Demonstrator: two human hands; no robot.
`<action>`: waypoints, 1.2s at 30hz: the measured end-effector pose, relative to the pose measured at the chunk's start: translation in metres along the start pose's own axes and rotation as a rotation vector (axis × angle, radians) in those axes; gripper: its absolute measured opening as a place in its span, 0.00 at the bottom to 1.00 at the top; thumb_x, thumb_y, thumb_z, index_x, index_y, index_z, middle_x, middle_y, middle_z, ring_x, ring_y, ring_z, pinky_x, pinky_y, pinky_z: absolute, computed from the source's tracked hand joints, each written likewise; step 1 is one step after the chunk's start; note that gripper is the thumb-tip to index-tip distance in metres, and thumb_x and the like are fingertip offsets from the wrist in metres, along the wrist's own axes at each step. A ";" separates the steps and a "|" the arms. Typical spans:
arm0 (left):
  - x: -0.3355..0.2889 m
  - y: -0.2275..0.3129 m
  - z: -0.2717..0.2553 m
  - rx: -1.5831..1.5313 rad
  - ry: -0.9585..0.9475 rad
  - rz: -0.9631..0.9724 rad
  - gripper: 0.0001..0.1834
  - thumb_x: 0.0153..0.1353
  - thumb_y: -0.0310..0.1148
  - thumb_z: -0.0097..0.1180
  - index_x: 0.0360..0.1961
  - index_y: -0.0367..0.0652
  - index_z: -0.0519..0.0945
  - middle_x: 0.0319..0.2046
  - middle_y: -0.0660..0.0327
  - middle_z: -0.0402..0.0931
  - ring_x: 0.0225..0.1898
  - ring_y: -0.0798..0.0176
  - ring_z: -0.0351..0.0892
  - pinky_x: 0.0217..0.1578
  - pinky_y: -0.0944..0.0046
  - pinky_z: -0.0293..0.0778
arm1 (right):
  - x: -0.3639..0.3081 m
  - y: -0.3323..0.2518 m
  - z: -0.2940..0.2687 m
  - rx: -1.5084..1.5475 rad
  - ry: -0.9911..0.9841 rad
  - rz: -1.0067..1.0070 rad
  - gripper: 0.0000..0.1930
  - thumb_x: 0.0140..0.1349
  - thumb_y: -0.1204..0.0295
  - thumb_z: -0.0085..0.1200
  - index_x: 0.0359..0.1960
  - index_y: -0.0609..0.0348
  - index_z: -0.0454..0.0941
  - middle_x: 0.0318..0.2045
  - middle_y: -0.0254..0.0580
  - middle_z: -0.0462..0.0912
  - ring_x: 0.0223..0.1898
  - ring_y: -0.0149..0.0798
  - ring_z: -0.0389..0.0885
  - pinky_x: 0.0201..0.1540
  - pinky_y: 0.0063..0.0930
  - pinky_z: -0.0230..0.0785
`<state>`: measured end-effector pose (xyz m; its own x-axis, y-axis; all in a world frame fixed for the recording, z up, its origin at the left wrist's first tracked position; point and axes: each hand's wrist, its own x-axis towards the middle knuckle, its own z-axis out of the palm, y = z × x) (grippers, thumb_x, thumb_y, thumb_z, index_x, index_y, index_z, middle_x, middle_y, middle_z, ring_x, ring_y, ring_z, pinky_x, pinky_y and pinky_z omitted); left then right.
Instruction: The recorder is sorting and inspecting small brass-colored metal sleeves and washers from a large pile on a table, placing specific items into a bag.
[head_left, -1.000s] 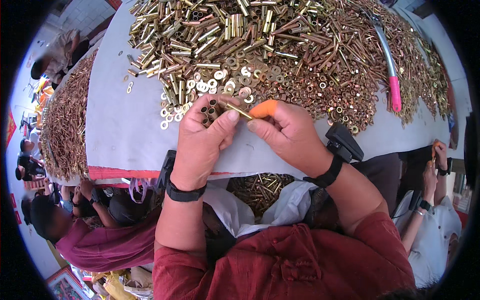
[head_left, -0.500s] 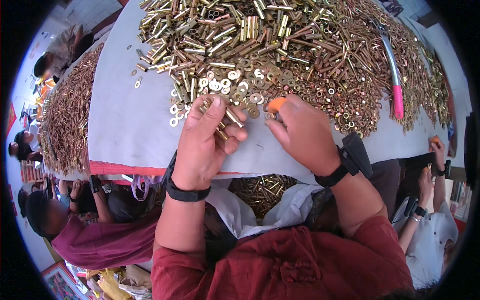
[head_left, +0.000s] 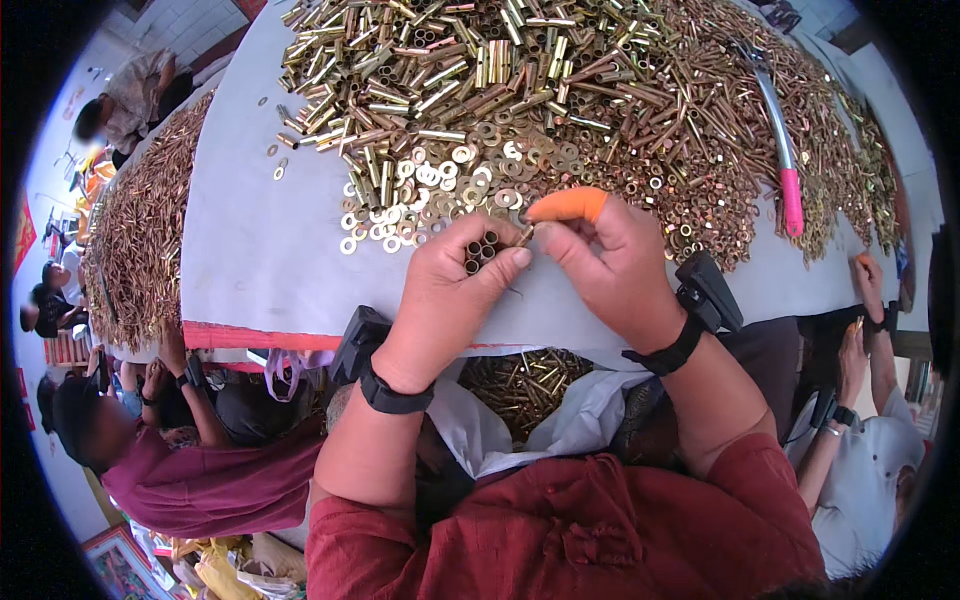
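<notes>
My left hand (head_left: 450, 285) is closed round a small bunch of brass-coloured metal sleeves (head_left: 481, 252), their hollow ends showing between thumb and fingers. Close against it, my right hand (head_left: 615, 265) pinches a small metal piece (head_left: 526, 234) at the tip of one rod-like part held in the left; the fingers hide its exact shape. An orange finger cover (head_left: 566, 205) sits on the right index finger. Both hands are over the table's front part, just nearer than the pile of flat washers (head_left: 430, 185) and the heap of small nuts (head_left: 705, 200).
A large heap of sleeves (head_left: 440, 70) covers the far table (head_left: 235, 200), with long bolts (head_left: 690, 110) to its right. A pink-handled tool (head_left: 791, 200) lies there. Below the edge, a white sack (head_left: 450, 420) holds metal parts (head_left: 525, 385). People sit at both sides.
My left hand has turned and moved right, so the sleeves' open ends now show. The right hand has lifted from near the washers and met the left at the fingertips.
</notes>
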<state>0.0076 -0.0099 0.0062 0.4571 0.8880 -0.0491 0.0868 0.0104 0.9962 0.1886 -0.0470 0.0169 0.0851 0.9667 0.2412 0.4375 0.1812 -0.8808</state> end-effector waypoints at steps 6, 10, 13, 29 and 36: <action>0.002 -0.003 0.001 -0.124 0.004 -0.081 0.06 0.62 0.26 0.61 0.39 0.37 0.79 0.34 0.67 0.78 0.38 0.73 0.73 0.42 0.70 0.72 | 0.004 0.010 -0.002 -0.229 0.053 -0.372 0.07 0.58 0.74 0.59 0.38 0.60 0.81 0.32 0.47 0.82 0.30 0.48 0.82 0.32 0.35 0.74; 0.003 -0.002 -0.002 -0.157 0.005 -0.107 0.06 0.63 0.26 0.61 0.39 0.37 0.79 0.34 0.67 0.78 0.38 0.73 0.73 0.42 0.70 0.72 | 0.007 0.011 0.000 -0.292 0.053 -0.424 0.07 0.58 0.74 0.59 0.38 0.60 0.81 0.33 0.47 0.82 0.32 0.50 0.82 0.33 0.36 0.74; 0.003 -0.003 -0.004 -0.068 0.021 -0.067 0.06 0.62 0.26 0.61 0.39 0.37 0.78 0.35 0.65 0.79 0.39 0.72 0.74 0.43 0.69 0.72 | 0.009 0.007 -0.002 -0.260 0.001 -0.380 0.08 0.57 0.74 0.60 0.38 0.60 0.81 0.31 0.47 0.81 0.32 0.50 0.82 0.32 0.35 0.75; 0.008 -0.008 -0.012 0.195 0.010 0.145 0.07 0.60 0.27 0.62 0.37 0.37 0.77 0.32 0.60 0.78 0.37 0.66 0.75 0.43 0.66 0.71 | 0.003 0.009 -0.006 -0.730 -0.133 -0.251 0.06 0.57 0.69 0.58 0.32 0.56 0.76 0.27 0.43 0.75 0.30 0.47 0.79 0.32 0.42 0.71; 0.009 -0.007 -0.009 0.245 -0.005 0.183 0.08 0.60 0.27 0.62 0.37 0.37 0.77 0.31 0.56 0.79 0.34 0.60 0.78 0.40 0.63 0.73 | 0.009 0.009 -0.011 -0.089 -0.145 0.100 0.09 0.57 0.74 0.60 0.39 0.60 0.78 0.33 0.41 0.78 0.32 0.36 0.80 0.34 0.29 0.73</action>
<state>0.0025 0.0021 -0.0005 0.4889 0.8628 0.1289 0.2134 -0.2615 0.9413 0.2034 -0.0382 0.0153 0.0055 0.9962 0.0873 0.5110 0.0722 -0.8565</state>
